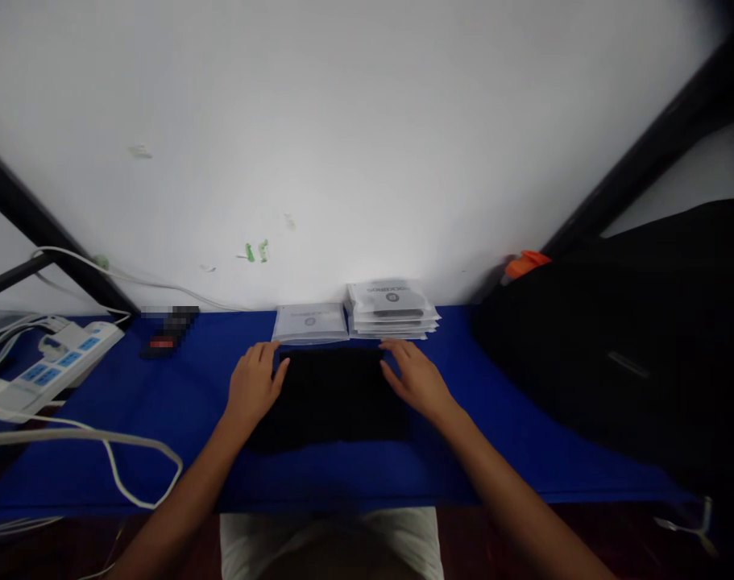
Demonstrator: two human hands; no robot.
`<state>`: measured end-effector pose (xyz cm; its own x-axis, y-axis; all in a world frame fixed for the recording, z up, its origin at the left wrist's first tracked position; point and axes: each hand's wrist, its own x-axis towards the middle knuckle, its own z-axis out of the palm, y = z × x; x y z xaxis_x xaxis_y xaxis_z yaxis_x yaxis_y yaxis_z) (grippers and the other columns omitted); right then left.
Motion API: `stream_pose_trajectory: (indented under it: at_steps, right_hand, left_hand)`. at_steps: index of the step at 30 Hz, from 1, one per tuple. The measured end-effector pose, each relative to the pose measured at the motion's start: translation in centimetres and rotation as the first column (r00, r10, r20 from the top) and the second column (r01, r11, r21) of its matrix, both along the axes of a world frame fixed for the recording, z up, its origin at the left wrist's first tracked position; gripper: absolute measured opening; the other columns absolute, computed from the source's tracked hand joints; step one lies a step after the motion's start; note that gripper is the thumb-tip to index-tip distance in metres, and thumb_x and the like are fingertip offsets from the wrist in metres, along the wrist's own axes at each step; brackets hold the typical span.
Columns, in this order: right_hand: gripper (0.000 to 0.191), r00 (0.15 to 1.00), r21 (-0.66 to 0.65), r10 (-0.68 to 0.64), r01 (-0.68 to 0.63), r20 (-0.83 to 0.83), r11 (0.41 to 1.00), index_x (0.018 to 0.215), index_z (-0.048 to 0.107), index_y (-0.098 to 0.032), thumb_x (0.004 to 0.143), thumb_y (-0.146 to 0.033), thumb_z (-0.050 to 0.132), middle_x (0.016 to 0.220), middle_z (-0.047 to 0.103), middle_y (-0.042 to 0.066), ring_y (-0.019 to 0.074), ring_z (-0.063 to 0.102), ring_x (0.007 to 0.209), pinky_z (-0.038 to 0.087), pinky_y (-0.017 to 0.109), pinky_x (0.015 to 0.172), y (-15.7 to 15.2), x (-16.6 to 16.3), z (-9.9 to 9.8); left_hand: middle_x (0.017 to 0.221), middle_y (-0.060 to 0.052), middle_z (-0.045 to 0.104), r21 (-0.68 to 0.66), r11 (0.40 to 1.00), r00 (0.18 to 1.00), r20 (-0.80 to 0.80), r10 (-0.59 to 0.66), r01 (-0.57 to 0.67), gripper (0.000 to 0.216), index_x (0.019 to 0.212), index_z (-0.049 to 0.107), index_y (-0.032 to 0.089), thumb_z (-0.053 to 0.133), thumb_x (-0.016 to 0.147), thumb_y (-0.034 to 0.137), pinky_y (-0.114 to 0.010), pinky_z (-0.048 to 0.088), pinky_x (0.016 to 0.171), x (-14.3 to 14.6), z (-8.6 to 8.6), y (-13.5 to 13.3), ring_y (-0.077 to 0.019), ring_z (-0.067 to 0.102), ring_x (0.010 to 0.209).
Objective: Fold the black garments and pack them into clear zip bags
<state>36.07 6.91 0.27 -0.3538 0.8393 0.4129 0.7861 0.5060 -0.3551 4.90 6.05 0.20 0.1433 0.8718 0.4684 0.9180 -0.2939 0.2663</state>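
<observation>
Fingers of left hand (255, 385) and right hand (416, 377) flank black cloth (333, 395).

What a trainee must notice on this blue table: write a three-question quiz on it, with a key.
1. True or false: the left hand and the right hand both touch the black cloth.
2. The power strip lies: A) left of the cloth; B) right of it; C) on the packets.
3. Fill in: the packet stack stands to the ___ of the single packet.
Key: 1 true; 2 A; 3 right.
</observation>
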Motion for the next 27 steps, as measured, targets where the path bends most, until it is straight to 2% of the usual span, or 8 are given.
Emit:
stream_pose_trajectory:
  at_steps: [3,6,12,17,20,23,25,27]
  right_hand:
    - [0.027,0.999,0.038,0.04,-0.041,0.005,0.998,0.12,0.056,-0.018,0.094,-0.024,0.048,0.121,0.062,0.015,0.0293,0.058,0.114,0.05,0.048,0.098,-0.4,-0.6,-0.9]
    - [0.028,0.978,-0.077,0.201,-0.196,0.058,0.978,0.119,0.056,-0.018,0.094,-0.03,0.054,0.119,0.063,0.013,0.0264,0.06,0.111,0.052,0.044,0.096,-1.8,-0.7,-2.3]
    - [0.017,0.976,-0.145,0.2,-0.186,0.088,0.972,0.109,0.061,-0.019,0.093,-0.023,0.056,0.123,0.063,0.013,0.0261,0.06,0.113,0.05,0.045,0.096,-1.7,-0.7,-3.9]
    - [0.006,0.98,-0.223,0.186,-0.166,0.068,0.961,0.094,0.059,-0.018,0.093,-0.017,0.053,0.108,0.067,0.011,0.0247,0.063,0.098,0.05,0.041,0.086,-1.8,-0.5,-1.3]
    - [0.005,0.967,-0.361,0.252,-0.248,-0.035,0.899,0.093,0.059,-0.02,0.093,-0.023,0.055,0.091,0.067,0.005,0.0199,0.063,0.085,0.05,0.034,0.077,-3.7,0.6,1.4]
    - [0.013,0.944,-0.477,0.288,-0.33,-0.162,0.814,0.092,0.06,-0.021,0.09,-0.034,0.062,0.083,0.068,0.001,0.0166,0.064,0.077,0.049,0.029,0.073,-5.0,1.8,3.5]
    - [0.019,0.947,-0.495,0.251,-0.319,-0.201,0.808,0.096,0.059,-0.021,0.09,-0.04,0.061,0.08,0.068,0.0,0.0158,0.064,0.073,0.049,0.027,0.069,-4.5,2.3,4.0]
    - [0.021,0.97,-0.413,0.179,-0.233,-0.166,0.88,0.1,0.058,-0.021,0.092,-0.04,0.056,0.085,0.069,0.002,0.0176,0.065,0.077,0.051,0.03,0.072,-2.6,2.4,4.1]
  left_hand:
    - [0.111,-0.01,0.063,-0.049,0.987,0.988,-0.001,-0.153,0.153,0.025,0.115,0.058,0.021,0.048,0.096,0.033,-0.042,0.049,0.091,-0.3,-0.8,-0.7,-0.0264,0.059,0.104]
    - [0.116,-0.008,0.062,-0.207,0.929,0.95,0.014,-0.312,0.308,0.026,0.115,0.06,0.023,0.055,0.093,0.036,-0.041,0.05,0.092,-1.5,-2.2,-1.7,-0.0245,0.06,0.106]
    - [0.123,-0.01,0.061,-0.231,0.918,0.943,-0.009,-0.333,0.322,0.018,0.107,0.062,0.021,0.057,0.092,0.029,-0.046,0.049,0.098,-2.3,-3.8,-0.9,-0.0267,0.059,0.114]
    - [0.115,-0.012,0.063,-0.147,0.922,0.931,-0.019,-0.365,0.358,0.007,0.087,0.058,0.018,0.051,0.09,0.018,-0.048,0.047,0.097,-1.0,-1.3,-2.0,-0.0293,0.056,0.117]
    - [0.1,-0.008,0.067,-0.235,0.903,0.932,0.035,-0.362,0.359,0.011,0.092,0.058,0.02,0.048,0.093,0.024,-0.04,0.051,0.082,-1.2,1.4,-5.0,-0.0243,0.064,0.095]
    - [0.079,0.001,0.066,-0.545,0.749,0.922,0.151,-0.356,0.378,0.015,0.089,0.058,0.023,0.053,0.092,0.037,-0.026,0.048,0.062,-1.8,3.5,-7.9,-0.0155,0.063,0.066]
    - [0.076,0.004,0.066,-0.655,0.642,0.916,0.241,-0.321,0.397,0.018,0.09,0.059,0.024,0.056,0.091,0.041,-0.022,0.046,0.056,-1.9,3.9,-8.7,-0.0121,0.062,0.06]
    - [0.084,0.002,0.069,-0.62,0.679,0.92,0.258,-0.295,0.392,0.02,0.094,0.06,0.024,0.056,0.091,0.043,-0.023,0.05,0.062,-1.7,3.1,-8.6,-0.0132,0.066,0.068]
